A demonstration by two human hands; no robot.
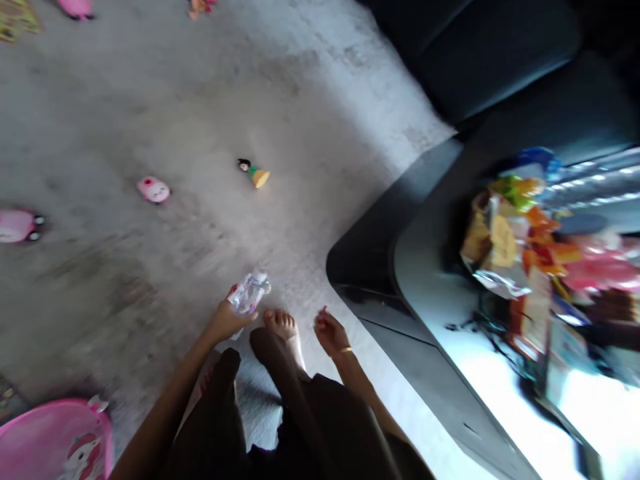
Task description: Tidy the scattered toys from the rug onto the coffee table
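My left hand point(226, 323) is wrapped round a clear, crinkled plastic item point(251, 292) with a hint of purple; its exact kind is not plain. My right hand point(330, 335), with a thin yellowish band at the wrist, hangs above the floor near the dark cabinet. Its fingers are curled in, and a tiny reddish spot shows at the tips, too small to name. Ahead of both hands, a small doll figure point(253, 173) with dark hair, green top and yellow skirt lies on the floor. Left of it sits a pink toy car point(154, 190) with a face.
A larger pink toy car point(19, 225) is at the left edge. The pink tub point(55, 440) with a unicorn picture stands lower left. On my right, a dark cabinet point(425, 320) with a rounded corner carries a blurred heap of packets point(520, 233). A black sofa point(480, 60) stands beyond.
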